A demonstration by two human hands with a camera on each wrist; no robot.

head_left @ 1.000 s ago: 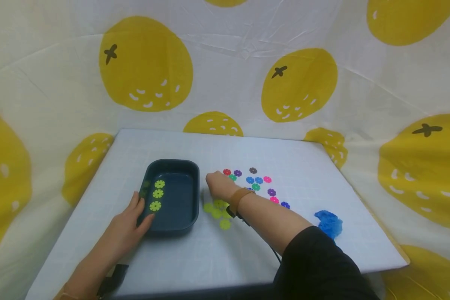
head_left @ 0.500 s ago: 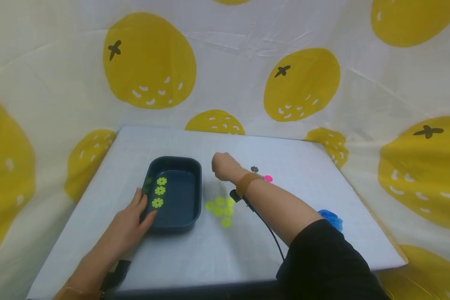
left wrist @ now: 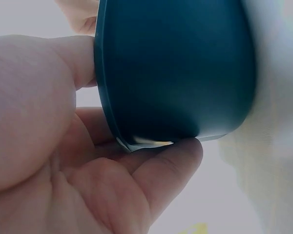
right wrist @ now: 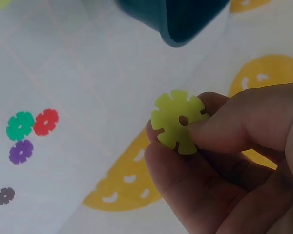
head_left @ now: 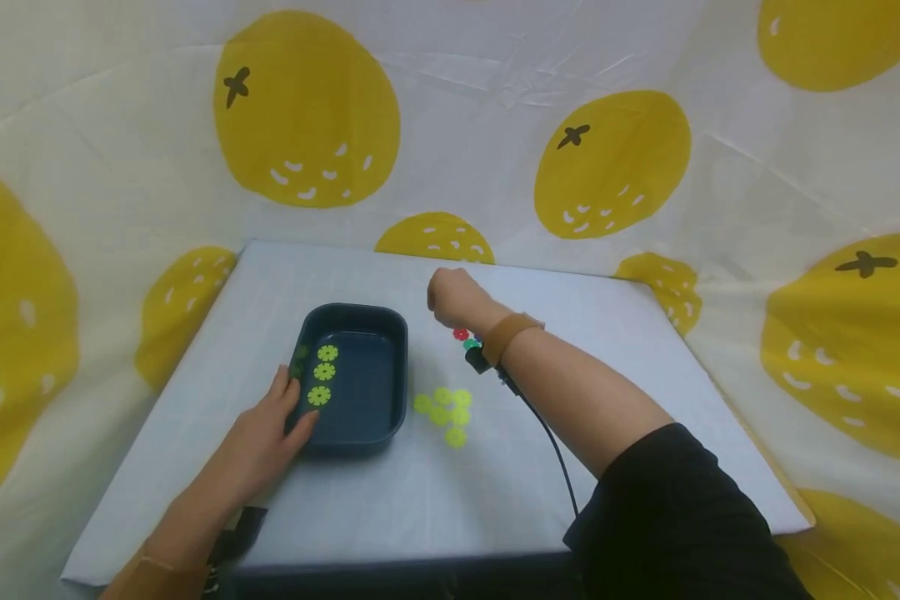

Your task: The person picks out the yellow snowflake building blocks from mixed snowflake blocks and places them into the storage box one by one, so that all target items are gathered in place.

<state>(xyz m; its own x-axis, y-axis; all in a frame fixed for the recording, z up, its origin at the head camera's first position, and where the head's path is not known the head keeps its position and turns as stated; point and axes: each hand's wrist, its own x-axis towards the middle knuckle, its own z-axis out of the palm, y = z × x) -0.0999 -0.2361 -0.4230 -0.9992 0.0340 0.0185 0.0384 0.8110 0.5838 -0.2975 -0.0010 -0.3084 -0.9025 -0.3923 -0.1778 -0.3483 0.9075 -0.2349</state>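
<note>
My right hand (head_left: 459, 298) is raised above the table beyond the tray's right side. It pinches a yellow-green notched plastic disc (right wrist: 173, 122) between thumb and fingers; the head view hides this disc. My left hand (head_left: 258, 433) holds the left wall of a dark teal rectangular tray (head_left: 404, 367), the thumb at its rim and the fingers along the wall. Three yellow-green discs (head_left: 324, 372) lie in a row inside the tray near its left wall. A cluster of several yellow-green discs (head_left: 440, 415) lies on the table right of the tray.
Past the right hand lie loose discs: green (right wrist: 20, 126), red (right wrist: 46, 122), purple (right wrist: 21, 152) and grey (right wrist: 5, 196). The right forearm covers part of the table. A thin black cable (head_left: 551, 437) runs below the right wrist. Behind the white table (head_left: 330, 521) hangs a fruit-printed cloth (head_left: 465, 125).
My right hand has moved away from beside the yellow-green cluster, up and toward the table's far side. The left hand keeps its hold on the tray. The head view has shifted slightly.
</note>
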